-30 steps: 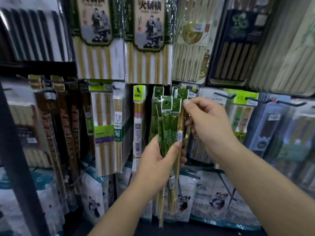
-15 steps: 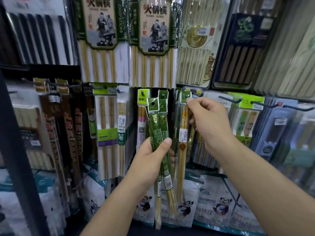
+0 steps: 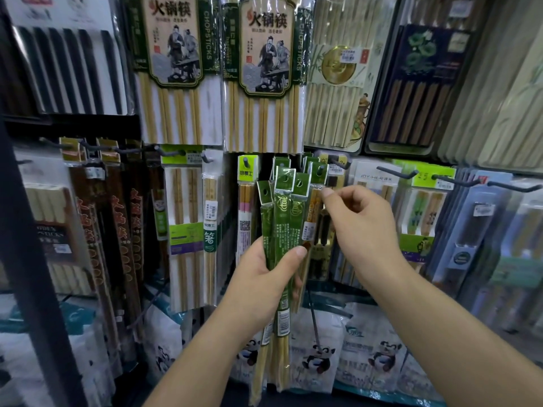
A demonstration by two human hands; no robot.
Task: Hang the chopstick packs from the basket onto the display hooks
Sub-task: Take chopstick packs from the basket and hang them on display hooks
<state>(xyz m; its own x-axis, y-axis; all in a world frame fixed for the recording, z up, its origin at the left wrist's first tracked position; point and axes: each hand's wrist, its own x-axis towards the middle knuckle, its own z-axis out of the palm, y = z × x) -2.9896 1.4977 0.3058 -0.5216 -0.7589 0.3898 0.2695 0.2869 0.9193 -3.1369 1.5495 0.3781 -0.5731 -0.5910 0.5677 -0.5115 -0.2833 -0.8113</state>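
Note:
My left hand grips a bundle of several green chopstick packs by the middle and holds them upright in front of the display. Their punched headers fan out just below a hook. Green-header packs hang on that hook, the front one showing pale orange chopsticks. My right hand is beside that front pack with its fingers curled. The thumb tip lies against the pack's right edge. Whether the hand pinches the pack is unclear. No basket is in view.
Large chopstick packs hang in the row above. A lime-header pack hangs left of the bundle, with bare hook tips to the right. Panda-print bags hang below. A dark post stands at the left.
My right hand has dropped from the hook to the side of the hung pack. My left hand has brought the green bundle back to the right, close under the hook.

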